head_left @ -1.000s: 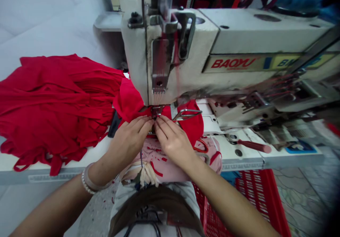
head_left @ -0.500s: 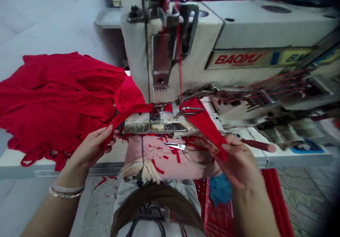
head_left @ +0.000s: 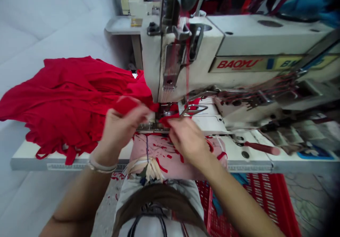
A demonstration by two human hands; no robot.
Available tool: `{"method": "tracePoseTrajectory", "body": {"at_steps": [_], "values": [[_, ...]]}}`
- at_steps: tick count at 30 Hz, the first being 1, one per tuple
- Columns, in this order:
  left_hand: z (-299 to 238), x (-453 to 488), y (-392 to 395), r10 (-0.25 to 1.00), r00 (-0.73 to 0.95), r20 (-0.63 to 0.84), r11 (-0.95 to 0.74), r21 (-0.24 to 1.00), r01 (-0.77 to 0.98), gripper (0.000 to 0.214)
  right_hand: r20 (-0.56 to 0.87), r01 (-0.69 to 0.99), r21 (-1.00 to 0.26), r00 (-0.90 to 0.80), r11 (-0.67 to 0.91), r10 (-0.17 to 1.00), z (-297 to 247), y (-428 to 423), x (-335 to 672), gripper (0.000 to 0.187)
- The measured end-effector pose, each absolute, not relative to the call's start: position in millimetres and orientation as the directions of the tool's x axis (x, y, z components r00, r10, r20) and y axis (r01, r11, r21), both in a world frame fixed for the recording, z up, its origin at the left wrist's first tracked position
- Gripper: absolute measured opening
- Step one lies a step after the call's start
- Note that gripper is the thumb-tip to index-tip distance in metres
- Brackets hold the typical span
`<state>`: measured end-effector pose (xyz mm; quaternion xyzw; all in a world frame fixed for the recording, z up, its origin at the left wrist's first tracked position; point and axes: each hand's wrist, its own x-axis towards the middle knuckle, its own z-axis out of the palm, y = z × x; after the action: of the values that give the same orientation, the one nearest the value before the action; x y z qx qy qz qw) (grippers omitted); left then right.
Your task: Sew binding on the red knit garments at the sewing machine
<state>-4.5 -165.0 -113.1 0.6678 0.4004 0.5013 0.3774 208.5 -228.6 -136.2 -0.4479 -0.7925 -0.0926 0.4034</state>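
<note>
Over the left side of the sewing machine (head_left: 183, 63), my left hand (head_left: 119, 129) is raised beside the needle area, its fingers smeared by motion. Red shows around those fingers, but I cannot tell whether they grip it. My right hand (head_left: 190, 139) is closed, its fingertips on a red fabric strip (head_left: 166, 119) just in front of the presser foot (head_left: 165, 108). Several red threads run down to the needles. To the left lies a big heap of red fabric (head_left: 71, 99). Scissors are not visible now.
A pink cloth (head_left: 151, 152) with red scraps covers the table's front edge. A red-handled tool (head_left: 261, 148) lies at right, with a red plastic basket (head_left: 265, 194) below. White sheeting (head_left: 53, 17) hangs behind and left.
My right hand has moved left from the machine's right side to the needle area. My left hand has moved up and right. The scissors on the pink cloth are no longer seen. The view has shifted slightly.
</note>
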Motion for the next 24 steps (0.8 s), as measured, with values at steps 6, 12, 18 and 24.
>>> {"method": "tracePoseTrajectory", "body": {"at_steps": [6,12,18,24], "values": [[-139.9,10.8,-160.8,0.485,0.721,0.495,-0.860,0.123,0.495,0.029,0.595,0.830,-0.063,-0.414,0.554,0.689,-155.6,-215.9,214.0,0.019],[-127.6,6.1,-183.5,0.548,0.776,0.311,-0.750,-0.227,0.621,0.037,0.668,0.858,-0.270,-0.161,0.438,0.726,-157.5,-218.4,206.7,0.015],[-131.3,11.3,-186.6,0.562,0.744,0.362,-0.748,-0.161,0.644,0.033,0.659,0.867,-0.213,-0.213,0.451,0.721,-158.1,-222.9,191.4,0.020],[-138.4,12.5,-186.5,0.554,0.760,0.341,-0.781,-0.105,0.616,0.034,0.587,0.891,-0.079,-0.321,0.448,0.743,-154.4,-225.2,192.9,0.025]]}}
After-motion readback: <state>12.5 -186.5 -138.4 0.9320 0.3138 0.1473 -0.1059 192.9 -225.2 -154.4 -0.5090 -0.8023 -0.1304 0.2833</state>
